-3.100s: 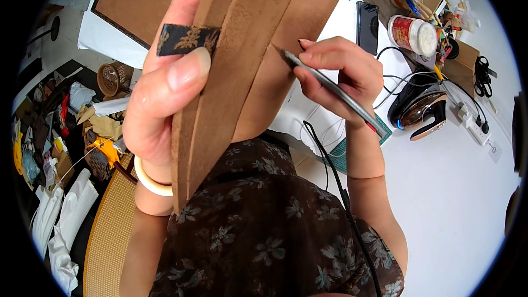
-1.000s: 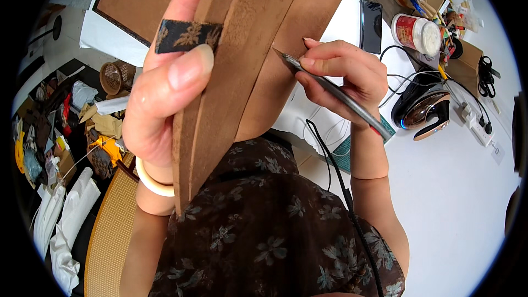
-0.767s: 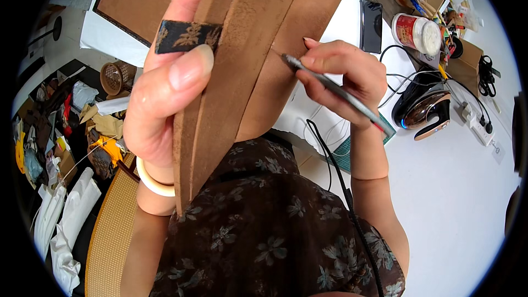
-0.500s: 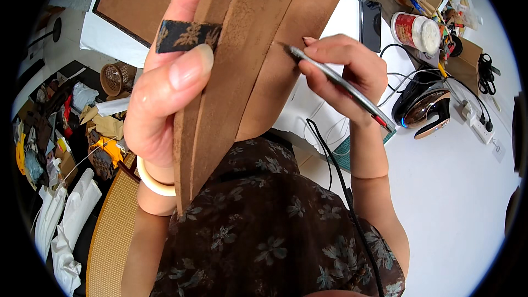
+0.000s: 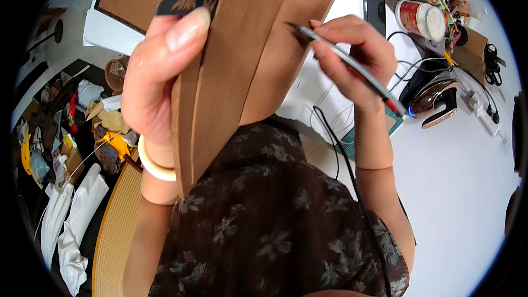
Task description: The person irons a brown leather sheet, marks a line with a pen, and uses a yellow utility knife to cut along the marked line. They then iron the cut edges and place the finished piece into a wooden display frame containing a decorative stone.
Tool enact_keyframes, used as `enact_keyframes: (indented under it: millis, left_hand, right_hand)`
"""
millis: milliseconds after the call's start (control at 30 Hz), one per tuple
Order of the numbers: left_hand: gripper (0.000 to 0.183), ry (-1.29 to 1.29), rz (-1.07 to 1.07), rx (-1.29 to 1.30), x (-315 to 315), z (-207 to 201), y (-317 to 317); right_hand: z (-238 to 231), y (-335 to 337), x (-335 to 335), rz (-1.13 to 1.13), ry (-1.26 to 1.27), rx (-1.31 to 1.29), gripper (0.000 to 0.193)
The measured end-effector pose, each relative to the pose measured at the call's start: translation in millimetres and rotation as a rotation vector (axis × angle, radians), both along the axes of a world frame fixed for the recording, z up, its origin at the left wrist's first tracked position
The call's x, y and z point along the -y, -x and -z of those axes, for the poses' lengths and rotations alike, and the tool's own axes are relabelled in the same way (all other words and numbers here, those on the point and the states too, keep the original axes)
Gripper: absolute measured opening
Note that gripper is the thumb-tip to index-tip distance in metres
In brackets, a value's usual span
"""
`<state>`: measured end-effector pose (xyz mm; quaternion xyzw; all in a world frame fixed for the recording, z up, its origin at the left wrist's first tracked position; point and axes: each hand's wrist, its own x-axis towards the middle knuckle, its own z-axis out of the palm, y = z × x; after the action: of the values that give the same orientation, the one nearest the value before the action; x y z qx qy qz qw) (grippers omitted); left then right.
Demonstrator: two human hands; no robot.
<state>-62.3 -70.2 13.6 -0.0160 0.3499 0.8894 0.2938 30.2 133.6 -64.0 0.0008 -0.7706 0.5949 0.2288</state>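
Observation:
My left hand [image 5: 157, 60] holds up a brown leather piece [image 5: 236, 49] made of several long layered panels, perhaps a bag. The thumb presses on its left edge and the other fingers are mostly hidden behind. Above the thumb lies a dark strip with a leaf pattern [image 5: 184, 1]; whether it belongs to the piece I cannot tell. In my right hand [image 5: 360, 58] is a slim grey pen [image 5: 344, 60] with a red part near its back end. Its dark tip is over the right panel, just right of the seam; contact is not clear.
On the white table [image 5: 462, 203] to the right stand a small dark iron-like device [image 5: 432, 102], a power strip [image 5: 484, 113], a white jar [image 5: 422, 19] and a phone [image 5: 374, 10]. Cables loop there. Scraps and white rolls [image 5: 82, 214] crowd the left beside a woven chair edge [image 5: 113, 225].
The pen's tip has shifted from the seam slightly to the right and upward. The leather piece has tilted a little and its lower end sits higher in view. Both hands keep their holds.

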Motion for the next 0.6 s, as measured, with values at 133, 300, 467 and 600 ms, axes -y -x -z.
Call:
enact_keyframes:
  millis: [133,300,467,600]
  left_hand:
    - [0.05,0.025,0.095,-0.128,5,4,9]
    - [0.035,0.405,-0.006,-0.808,37,39,23]
    - [0.045,0.089,0.198,-0.209,16,0,16]
    - [0.056,0.162,0.171,-0.106,10,-4,10]
  right_hand:
    - [-1,-22,10,0.108,0.247,0.052,0.013]
    - [16,-56,11,0.358,0.359,-0.03,0.018]
    - [95,-92,-3,0.695,0.122,0.436,0.017]
    - [167,-120,-6,0.652,-0.327,0.987,0.029]
